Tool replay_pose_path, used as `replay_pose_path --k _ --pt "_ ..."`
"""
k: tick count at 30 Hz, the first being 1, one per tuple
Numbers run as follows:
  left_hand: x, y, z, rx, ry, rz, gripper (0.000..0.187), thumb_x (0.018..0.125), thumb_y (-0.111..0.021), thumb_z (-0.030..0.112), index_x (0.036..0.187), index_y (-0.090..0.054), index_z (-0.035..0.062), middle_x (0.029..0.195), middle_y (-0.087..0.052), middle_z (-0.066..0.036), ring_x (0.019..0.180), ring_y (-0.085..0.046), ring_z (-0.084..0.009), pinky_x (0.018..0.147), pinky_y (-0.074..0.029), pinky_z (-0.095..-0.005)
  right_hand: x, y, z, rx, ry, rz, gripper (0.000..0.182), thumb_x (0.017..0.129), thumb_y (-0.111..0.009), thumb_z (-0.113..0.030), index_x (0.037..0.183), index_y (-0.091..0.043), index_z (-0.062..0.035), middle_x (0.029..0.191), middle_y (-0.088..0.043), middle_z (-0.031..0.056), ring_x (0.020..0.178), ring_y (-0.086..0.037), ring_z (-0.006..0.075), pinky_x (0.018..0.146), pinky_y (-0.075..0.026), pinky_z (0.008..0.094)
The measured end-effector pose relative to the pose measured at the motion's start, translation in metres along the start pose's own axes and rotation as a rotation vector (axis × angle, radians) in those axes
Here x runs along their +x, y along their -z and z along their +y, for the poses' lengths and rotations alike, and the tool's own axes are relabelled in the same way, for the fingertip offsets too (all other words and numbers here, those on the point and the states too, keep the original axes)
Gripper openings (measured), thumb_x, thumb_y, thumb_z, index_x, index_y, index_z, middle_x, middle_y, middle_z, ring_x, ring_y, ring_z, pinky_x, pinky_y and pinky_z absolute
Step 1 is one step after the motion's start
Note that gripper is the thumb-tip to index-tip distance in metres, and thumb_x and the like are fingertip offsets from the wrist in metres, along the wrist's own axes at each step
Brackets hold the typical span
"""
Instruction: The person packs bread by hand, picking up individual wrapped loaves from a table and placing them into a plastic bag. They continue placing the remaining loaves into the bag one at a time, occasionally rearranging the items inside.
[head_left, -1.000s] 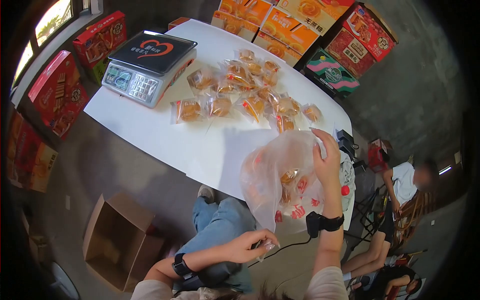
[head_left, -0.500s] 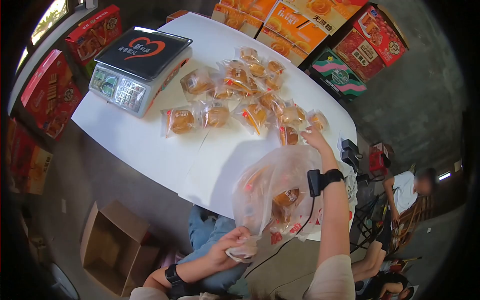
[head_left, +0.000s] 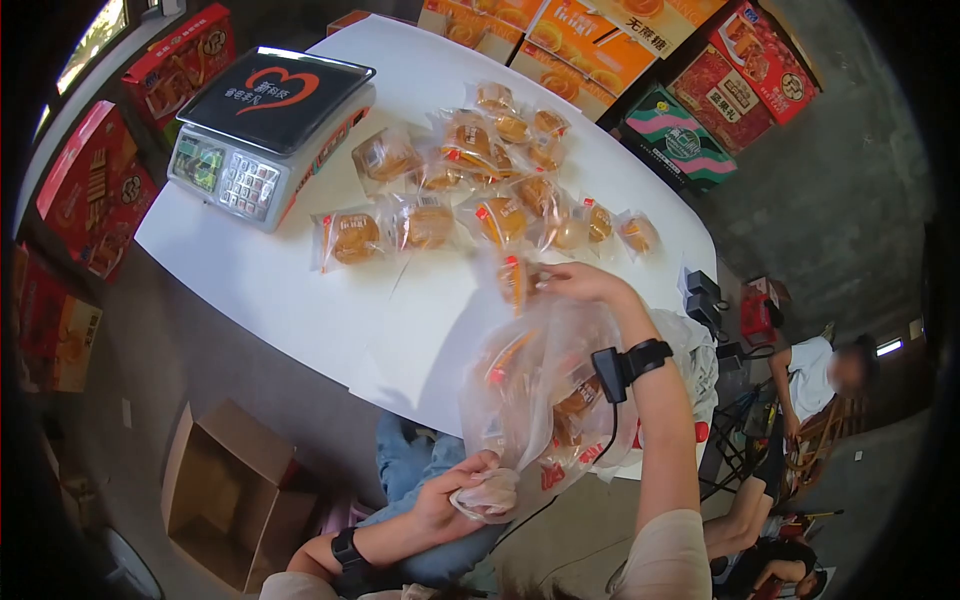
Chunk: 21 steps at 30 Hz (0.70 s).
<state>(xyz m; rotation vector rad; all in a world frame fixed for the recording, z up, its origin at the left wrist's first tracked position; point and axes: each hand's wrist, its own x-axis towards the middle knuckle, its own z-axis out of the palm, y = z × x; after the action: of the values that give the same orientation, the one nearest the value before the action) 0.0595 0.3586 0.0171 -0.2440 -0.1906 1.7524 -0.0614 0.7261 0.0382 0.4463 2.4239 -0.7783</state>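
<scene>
My left hand (head_left: pixel 450 505) is closed around the gathered rim of a translucent plastic bag (head_left: pixel 500 400) at the table's front edge. Wrapped buns (head_left: pixel 578 398) show through the bag's side. Above the bag's far side, my right hand (head_left: pixel 585 283) grips a wrapped bun (head_left: pixel 515 282) by its packaging; the fingertips are partly hidden. Just beyond lie several more buns in clear wrappers, among them one bun (head_left: pixel 500 218) directly behind the held one and another bun (head_left: pixel 638 233) at the right end of the group.
A digital scale (head_left: pixel 270 130) stands on the white table (head_left: pixel 330 310) at the left. Gift boxes (head_left: pixel 570 50) line the back. An open cardboard box (head_left: pixel 225 500) is on the floor at left. A seated person (head_left: pixel 810 375) is off to the right.
My right hand has moved left and slightly nearer the bag, lifting a wrapped bun from the group's near side. My left hand keeps its hold on the bag.
</scene>
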Motion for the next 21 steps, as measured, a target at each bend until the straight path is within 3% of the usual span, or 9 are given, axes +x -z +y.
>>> replay_pose_path --k 2,3,5,9,11,13,15,19,21 --pt "0.001 0.002 -0.001 -0.004 0.009 -0.01 0.023 0.081 -0.047 0.012 0.102 -0.045 0.0039 0.094 -0.052 -0.013 0.078 -0.051 -0.0236 0.064 -0.04 -0.0324 -0.005 -0.015 -0.031 0.014 0.236 -0.114 0.048 0.088 -0.052 -0.025 0.132 -0.041 -0.0081 0.118 -0.056 0.0137 0.106 -0.052 0.0162 0.091 -0.04 0.0274" --pt "0.001 0.002 -0.001 -0.01 0.019 -0.018 0.023 0.081 -0.047 0.012 0.103 -0.045 0.004 0.094 -0.053 -0.013 0.078 -0.051 -0.0235 0.064 -0.04 -0.0319 -0.012 -0.019 -0.047 0.013 0.238 -0.113 0.048 0.088 -0.052 -0.025 0.132 -0.041 -0.0081 0.118 -0.056 0.0137 0.106 -0.052 0.0162 0.091 -0.04 0.0274" --pt "0.001 0.001 0.0 -0.026 0.024 -0.034 0.023 0.081 -0.047 0.012 0.103 -0.046 0.0043 0.094 -0.053 -0.013 0.078 -0.051 -0.0233 0.064 -0.04 -0.0317 -0.024 -0.023 -0.074 0.336 0.45 -0.247 0.041 0.088 -0.053 -0.023 0.123 -0.049 -0.004 0.114 -0.059 0.0117 0.102 -0.055 0.0177 0.089 -0.041 0.0277" --pt "-0.002 0.001 0.001 -0.005 -0.009 0.074 0.024 0.079 -0.048 0.013 0.102 -0.046 0.0056 0.092 -0.053 -0.012 0.075 -0.05 -0.0213 0.063 -0.039 -0.0319 -0.013 -0.005 -0.061 0.449 0.358 -0.113 0.032 0.091 -0.046 -0.014 0.121 -0.051 -0.0038 0.107 -0.061 0.0108 0.095 -0.058 0.0136 0.086 -0.044 0.0259" --pt "-0.002 0.002 0.002 -0.027 -0.006 0.052 0.024 0.079 -0.048 0.013 0.102 -0.047 0.006 0.09 -0.053 -0.012 0.073 -0.049 -0.0206 0.063 -0.038 -0.032 0.002 0.009 -0.032 0.528 0.268 0.267 0.029 0.085 -0.051 -0.013 0.11 -0.057 -0.0014 0.094 -0.064 0.0085 0.082 -0.061 0.0169 0.077 -0.046 0.0268" --pt "-0.003 0.002 0.006 -0.045 -0.007 0.029 0.024 0.078 -0.048 0.012 0.101 -0.047 0.0064 0.089 -0.053 -0.012 0.071 -0.048 -0.0199 0.064 -0.037 -0.0321 0.016 0.024 0.002 0.366 0.263 0.617 0.028 0.081 -0.054 -0.011 0.106 -0.058 0.0008 0.087 -0.064 0.0101 0.078 -0.061 0.0177 0.074 -0.047 0.0276" --pt "-0.004 0.001 0.008 -0.17 0.014 0.059 0.024 0.077 -0.048 0.011 0.1 -0.048 0.0076 0.087 -0.053 -0.01 0.069 -0.046 -0.0194 0.066 -0.036 -0.0322 0.019 0.038 0.02 0.162 0.126 0.907 0.034 0.079 -0.055 -0.017 0.108 -0.057 0.0011 0.092 -0.063 0.0166 0.084 -0.061 0.0245 0.078 -0.047 0.0326" --pt "0.001 0.007 0.014 -0.418 0.107 -0.167 0.017 0.073 -0.051 0.013 0.09 -0.046 0.0097 0.09 -0.054 -0.011 0.083 -0.05 -0.0252 0.076 -0.039 -0.0373 0.056 0.058 0.082 -0.008 -0.055 1.027 0.042 0.083 -0.052 -0.021 0.119 -0.05 -0.0008 0.106 -0.059 0.0204 0.102 -0.056 0.0268 0.088 -0.042 0.0324" --pt "-0.003 -0.003 0.019 -0.318 0.076 0.156 0.018 0.073 -0.05 0.012 0.09 -0.045 0.0109 0.089 -0.054 -0.01 0.087 -0.049 -0.0252 0.078 -0.038 -0.038 0.08 0.064 0.106 -0.041 -0.07 1.086 0.055 0.082 -0.049 -0.033 0.129 -0.041 -0.006 0.12 -0.049 0.0273 0.116 -0.044 0.0384 0.098 -0.034 0.0416"
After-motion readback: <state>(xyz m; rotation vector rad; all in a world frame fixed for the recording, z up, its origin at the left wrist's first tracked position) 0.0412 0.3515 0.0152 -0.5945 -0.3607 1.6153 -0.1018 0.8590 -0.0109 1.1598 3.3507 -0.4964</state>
